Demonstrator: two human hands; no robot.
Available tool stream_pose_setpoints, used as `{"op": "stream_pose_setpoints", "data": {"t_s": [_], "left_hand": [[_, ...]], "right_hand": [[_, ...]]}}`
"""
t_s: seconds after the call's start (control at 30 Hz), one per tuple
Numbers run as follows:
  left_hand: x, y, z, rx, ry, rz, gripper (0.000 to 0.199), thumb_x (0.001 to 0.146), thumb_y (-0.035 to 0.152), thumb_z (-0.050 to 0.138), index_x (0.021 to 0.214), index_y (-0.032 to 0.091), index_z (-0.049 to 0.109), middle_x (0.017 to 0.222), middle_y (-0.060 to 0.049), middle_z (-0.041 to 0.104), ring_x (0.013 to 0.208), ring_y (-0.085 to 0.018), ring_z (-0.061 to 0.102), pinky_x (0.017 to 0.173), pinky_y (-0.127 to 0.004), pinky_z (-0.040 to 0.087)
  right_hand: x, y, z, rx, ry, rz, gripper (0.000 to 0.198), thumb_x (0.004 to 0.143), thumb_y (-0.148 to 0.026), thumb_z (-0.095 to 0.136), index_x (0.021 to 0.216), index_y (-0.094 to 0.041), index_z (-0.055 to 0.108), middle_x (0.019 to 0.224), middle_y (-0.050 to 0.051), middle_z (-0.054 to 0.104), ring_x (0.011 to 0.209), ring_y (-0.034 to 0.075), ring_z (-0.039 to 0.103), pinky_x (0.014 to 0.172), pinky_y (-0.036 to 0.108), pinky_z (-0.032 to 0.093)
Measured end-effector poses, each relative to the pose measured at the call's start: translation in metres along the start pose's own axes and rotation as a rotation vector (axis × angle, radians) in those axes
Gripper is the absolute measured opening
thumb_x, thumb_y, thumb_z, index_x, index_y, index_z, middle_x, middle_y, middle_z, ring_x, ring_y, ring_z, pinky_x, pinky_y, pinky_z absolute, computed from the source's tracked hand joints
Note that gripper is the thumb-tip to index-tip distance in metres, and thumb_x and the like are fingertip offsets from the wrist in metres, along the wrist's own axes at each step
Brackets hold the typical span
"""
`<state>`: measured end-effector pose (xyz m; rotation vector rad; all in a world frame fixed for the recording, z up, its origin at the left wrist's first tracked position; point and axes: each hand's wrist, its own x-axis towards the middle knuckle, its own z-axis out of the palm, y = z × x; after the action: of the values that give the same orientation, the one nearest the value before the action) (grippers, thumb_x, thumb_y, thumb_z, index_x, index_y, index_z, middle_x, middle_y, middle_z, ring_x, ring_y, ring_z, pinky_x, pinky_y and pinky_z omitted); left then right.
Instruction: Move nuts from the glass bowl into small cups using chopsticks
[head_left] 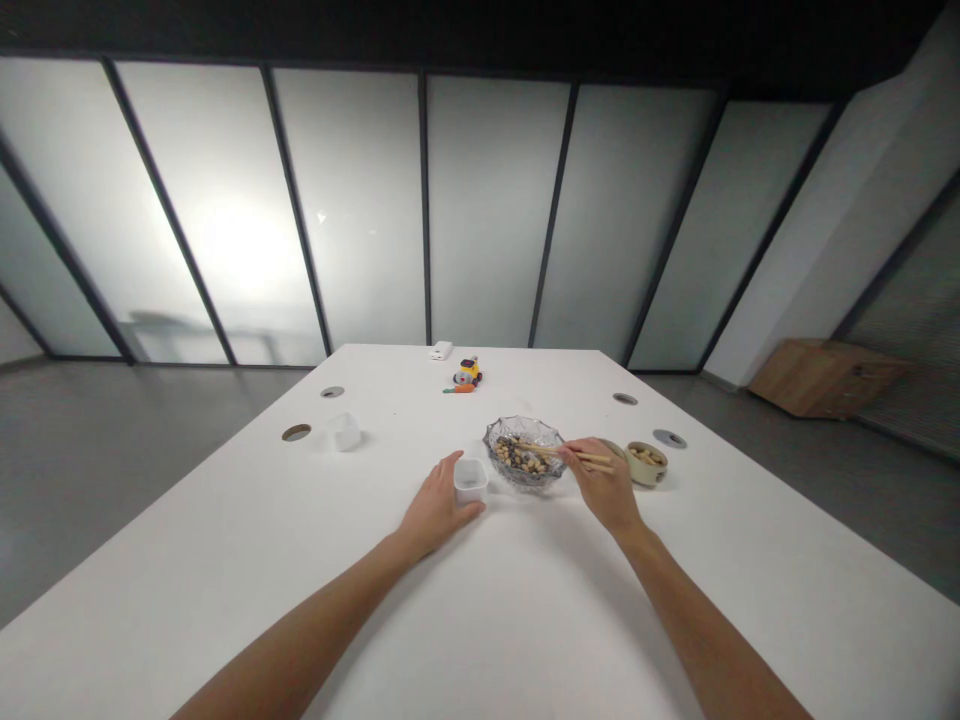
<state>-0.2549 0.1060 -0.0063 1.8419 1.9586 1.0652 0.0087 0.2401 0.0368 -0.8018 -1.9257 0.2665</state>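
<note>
My left hand (pixel 439 507) is wrapped round the near left side of a small white square container (pixel 471 482) on the table. No contents can be made out in it. My right hand (pixel 602 485) holds a pair of wooden chopsticks (pixel 592 459), their tips reaching into a clear faceted glass bowl (pixel 527 482). Inside the bowl lies a mix of tan and dark pieces (pixel 517 458) that look like nuts or beans. Whether the tips pinch a piece is too small to tell. The bowl stands just right of the white container.
Right of my right hand stands a round, pale green tin (pixel 646 465) with tan pieces inside. A translucent container (pixel 343 432) sits to the left. Farther back are a yellow toy truck (pixel 468 371), an orange carrot-shaped item (pixel 460 389) and a white box (pixel 441 351). Round holes pierce the white table (pixel 247 560).
</note>
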Motion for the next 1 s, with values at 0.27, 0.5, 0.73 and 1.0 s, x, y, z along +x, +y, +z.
{"op": "stream_pose_setpoints", "data": {"t_s": [0.27,0.5,0.73,1.0], "left_hand": [[-0.0006,0.0022,-0.0013,0.017,-0.022,-0.007,0.082,0.082,0.035,0.076,0.155,0.018,0.042,0.16,-0.018,0.051,0.148,-0.034,0.049,0.124,-0.049,0.038],[-0.0011,0.0039,-0.0021,0.056,-0.036,-0.013,0.08,0.084,0.036,0.074,0.154,0.017,0.042,0.159,-0.018,0.051,0.147,-0.034,0.05,0.124,-0.048,0.037],[-0.002,0.0059,-0.0034,0.093,-0.06,-0.006,0.079,0.086,0.036,0.072,0.155,0.017,0.04,0.159,-0.019,0.052,0.146,-0.034,0.051,0.123,-0.049,0.038],[-0.0007,0.0038,-0.0008,0.14,-0.068,0.005,0.078,0.088,0.036,0.071,0.155,0.017,0.038,0.156,-0.018,0.054,0.144,-0.034,0.052,0.121,-0.049,0.04]], "right_hand": [[-0.0029,-0.0027,0.0021,0.039,-0.03,-0.002,0.054,0.101,-0.069,0.049,0.086,-0.024,0.074,0.088,0.009,0.074,0.084,0.025,0.068,0.081,0.039,0.054],[-0.0046,-0.0039,0.0013,0.025,-0.093,0.014,0.052,0.102,-0.066,0.048,0.085,-0.024,0.073,0.089,0.008,0.072,0.085,0.024,0.066,0.083,0.037,0.054],[-0.0043,-0.0008,0.0019,0.013,-0.02,-0.046,0.05,0.103,-0.062,0.05,0.084,-0.023,0.075,0.088,0.008,0.072,0.083,0.023,0.067,0.08,0.037,0.053],[-0.0027,0.0019,0.0038,0.019,0.086,-0.162,0.04,0.104,-0.054,0.056,0.084,-0.023,0.072,0.082,0.006,0.072,0.076,0.022,0.066,0.073,0.036,0.051]]}}
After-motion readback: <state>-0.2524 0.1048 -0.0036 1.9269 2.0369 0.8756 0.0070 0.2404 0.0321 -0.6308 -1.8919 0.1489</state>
